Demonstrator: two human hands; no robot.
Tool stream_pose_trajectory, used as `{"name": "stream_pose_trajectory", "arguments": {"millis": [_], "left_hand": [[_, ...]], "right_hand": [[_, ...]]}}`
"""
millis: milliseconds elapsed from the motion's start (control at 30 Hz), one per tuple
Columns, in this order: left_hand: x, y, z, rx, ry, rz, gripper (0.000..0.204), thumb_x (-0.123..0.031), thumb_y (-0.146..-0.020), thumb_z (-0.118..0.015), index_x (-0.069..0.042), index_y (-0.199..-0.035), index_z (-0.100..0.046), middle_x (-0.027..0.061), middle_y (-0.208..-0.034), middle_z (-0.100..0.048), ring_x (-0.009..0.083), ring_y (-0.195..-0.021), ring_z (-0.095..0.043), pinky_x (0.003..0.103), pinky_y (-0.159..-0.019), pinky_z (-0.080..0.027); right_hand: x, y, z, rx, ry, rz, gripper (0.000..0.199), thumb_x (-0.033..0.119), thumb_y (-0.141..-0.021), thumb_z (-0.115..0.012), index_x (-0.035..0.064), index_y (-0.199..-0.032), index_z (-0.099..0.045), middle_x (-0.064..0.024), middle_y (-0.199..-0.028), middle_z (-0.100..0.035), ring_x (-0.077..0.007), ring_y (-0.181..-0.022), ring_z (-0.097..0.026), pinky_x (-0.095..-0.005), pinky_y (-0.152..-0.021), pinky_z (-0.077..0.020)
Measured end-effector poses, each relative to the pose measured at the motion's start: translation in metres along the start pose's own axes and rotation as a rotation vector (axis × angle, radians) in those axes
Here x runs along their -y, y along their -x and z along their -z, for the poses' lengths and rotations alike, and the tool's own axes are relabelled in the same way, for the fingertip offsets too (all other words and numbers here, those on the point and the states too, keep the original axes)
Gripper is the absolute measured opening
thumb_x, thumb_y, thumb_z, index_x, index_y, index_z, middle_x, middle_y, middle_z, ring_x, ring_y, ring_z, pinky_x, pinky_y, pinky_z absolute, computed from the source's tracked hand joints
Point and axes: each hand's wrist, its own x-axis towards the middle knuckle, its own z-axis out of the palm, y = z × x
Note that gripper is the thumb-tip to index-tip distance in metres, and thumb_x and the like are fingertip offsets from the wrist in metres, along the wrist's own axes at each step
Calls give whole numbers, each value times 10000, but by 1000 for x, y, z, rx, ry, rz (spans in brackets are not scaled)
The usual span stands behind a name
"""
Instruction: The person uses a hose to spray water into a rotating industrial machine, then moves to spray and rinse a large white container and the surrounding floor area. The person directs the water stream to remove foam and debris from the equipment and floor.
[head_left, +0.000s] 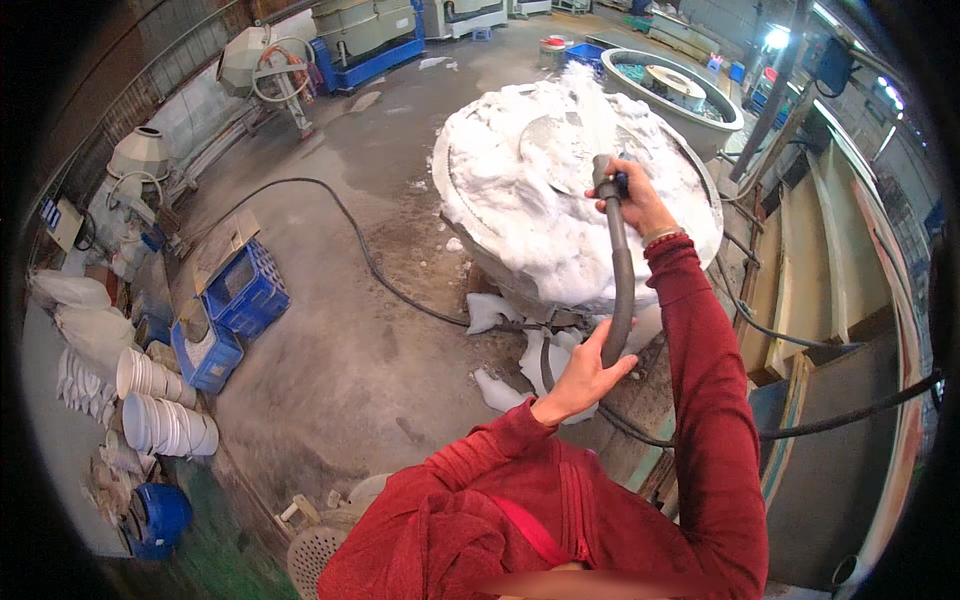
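Note:
A thick grey hose [621, 280] runs up between both hands. My right hand [638, 200] grips its upper end by the nozzle, held over a large round tub [700, 185] heaped with white foam [530, 215]. A spray leaves the nozzle into the foam. My left hand [585, 375] holds the hose lower down, in front of the tub's base. Both arms wear red sleeves.
White foam clumps [495, 390] lie on the wet concrete floor below the tub. A black hose [370, 260] snakes across the floor. Blue crates [245, 290] and stacked white bowls [160, 425] sit left. A second round tub [680, 85] stands behind.

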Motion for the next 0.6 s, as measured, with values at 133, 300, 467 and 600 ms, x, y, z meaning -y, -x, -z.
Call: {"name": "stream_pose_trajectory", "arguments": {"millis": [133,300,467,600], "left_hand": [[5,9,-7,26,77,111,365,-125,-820,-599,-92,-1155,-460,-48,-667,-420,35,-571,-388,200,-506,-324],[7,14,-20,9,66,70,348,-130,-822,-598,-102,-1138,-457,-64,-612,-392,22,-468,-346,196,-419,-269],[27,7,-37,104,97,96,356,-145,-821,-602,-97,-1143,-457,-66,-617,-391,27,-488,-347,200,-438,-282],[5,-4,-56,179,49,158,398,-141,-786,-611,-53,-1151,-481,92,-892,-583,103,-795,-520,268,-747,-427]], "right_hand": [[-25,-2,15,-60,-45,-89,362,166,-721,-547,51,-1024,-385,-142,-866,-445,-345,-655,-583,-349,-415,-462],[-15,8,-1,13,-32,-9,226,203,-728,-538,90,-901,-448,-100,-725,-481,-285,-584,-579,-338,-404,-451],[-20,14,58,-126,-126,-46,206,207,-701,-561,77,-828,-465,-124,-729,-480,-332,-600,-573,-362,-410,-443],[22,44,88,-156,-154,96,304,155,-693,-557,69,-969,-464,-107,-822,-481,-337,-674,-588,-345,-429,-434]]}}
